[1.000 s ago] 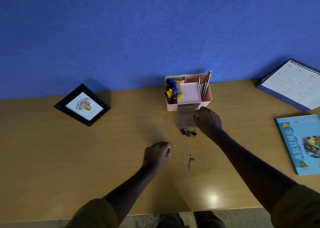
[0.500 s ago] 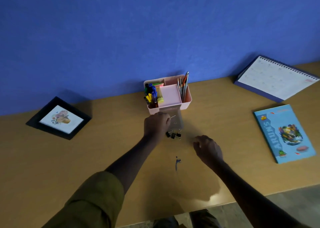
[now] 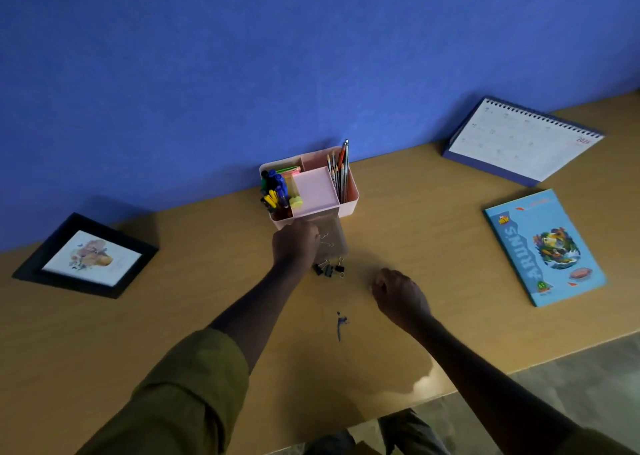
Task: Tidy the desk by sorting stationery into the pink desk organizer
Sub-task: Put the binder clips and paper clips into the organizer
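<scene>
Fingers [image 3: 312, 236] curled, the left hand [image 3: 294, 247] reaches to the clear drawer [image 3: 336, 241] pulled out of the pink plastic organizer [image 3: 349, 209] by the wall. Thin wire clips [image 3: 325, 236] lie at its fingertips; whether it pinches one I cannot tell. The right hand [image 3: 398, 293] is a loose fist low over the smooth wooden desk [image 3: 433, 247], nothing seen in it, near black binder clips [image 3: 329, 269].

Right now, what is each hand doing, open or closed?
Left hand: closed, pinching a paper clip at the clear drawer.
Right hand: closed, nothing visible in it.
</scene>
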The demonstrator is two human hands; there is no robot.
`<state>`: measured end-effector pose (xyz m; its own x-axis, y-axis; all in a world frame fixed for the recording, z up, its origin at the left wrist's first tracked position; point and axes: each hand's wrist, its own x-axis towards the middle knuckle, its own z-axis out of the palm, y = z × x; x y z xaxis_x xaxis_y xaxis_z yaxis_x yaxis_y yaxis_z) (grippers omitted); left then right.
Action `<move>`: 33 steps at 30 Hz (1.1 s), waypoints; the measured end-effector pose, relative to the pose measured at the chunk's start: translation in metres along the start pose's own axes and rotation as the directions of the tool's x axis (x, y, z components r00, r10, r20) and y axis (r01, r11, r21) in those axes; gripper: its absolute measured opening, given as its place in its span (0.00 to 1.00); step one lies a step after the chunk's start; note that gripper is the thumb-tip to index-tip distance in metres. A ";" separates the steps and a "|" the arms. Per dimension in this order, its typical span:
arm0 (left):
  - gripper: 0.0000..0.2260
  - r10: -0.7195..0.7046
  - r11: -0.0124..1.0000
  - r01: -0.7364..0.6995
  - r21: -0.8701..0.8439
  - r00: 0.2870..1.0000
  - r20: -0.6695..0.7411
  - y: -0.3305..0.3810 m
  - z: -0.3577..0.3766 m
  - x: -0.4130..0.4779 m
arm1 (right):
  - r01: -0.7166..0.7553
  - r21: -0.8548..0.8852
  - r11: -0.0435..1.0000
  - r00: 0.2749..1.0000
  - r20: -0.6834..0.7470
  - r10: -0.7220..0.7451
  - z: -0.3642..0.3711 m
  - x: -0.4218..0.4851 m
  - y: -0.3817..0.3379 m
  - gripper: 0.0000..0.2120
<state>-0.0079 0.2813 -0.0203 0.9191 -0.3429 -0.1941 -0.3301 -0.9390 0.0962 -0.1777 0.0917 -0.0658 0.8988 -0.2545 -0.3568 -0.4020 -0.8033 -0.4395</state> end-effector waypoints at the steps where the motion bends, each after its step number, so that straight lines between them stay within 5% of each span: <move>1: 0.10 0.003 1.000 -0.003 -0.023 1.000 -0.006 -0.001 -0.001 0.000 | 0.000 0.003 1.000 1.000 0.003 0.000 0.000 0.000 0.000 0.08; 10: 0.17 -0.112 0.958 0.043 -0.285 0.966 -0.232 -0.048 0.011 -0.050 | -0.001 0.021 1.000 1.000 0.018 0.000 0.000 0.003 0.001 0.07; 15: 0.11 -0.192 0.955 0.155 -0.254 0.973 -0.131 -0.080 0.023 -0.064 | 0.007 0.030 1.000 1.000 0.015 -0.008 -0.001 0.003 0.000 0.07; 25: 0.10 -0.156 0.982 0.152 -0.108 0.988 -0.022 -0.082 0.016 -0.052 | -0.040 0.021 0.999 0.999 0.035 0.039 0.000 0.002 -0.004 0.07; 33: 0.17 -0.121 0.991 0.124 -0.056 0.992 0.044 -0.081 0.013 -0.036 | -0.064 -0.003 0.998 0.997 0.038 0.065 0.001 0.002 -0.008 0.07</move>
<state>-0.0172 0.3690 -0.0337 0.9419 -0.2273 -0.2473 -0.2015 -0.9714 0.1256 -0.1732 0.0978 -0.0639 0.8637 -0.2851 -0.4157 -0.4586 -0.7867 -0.4133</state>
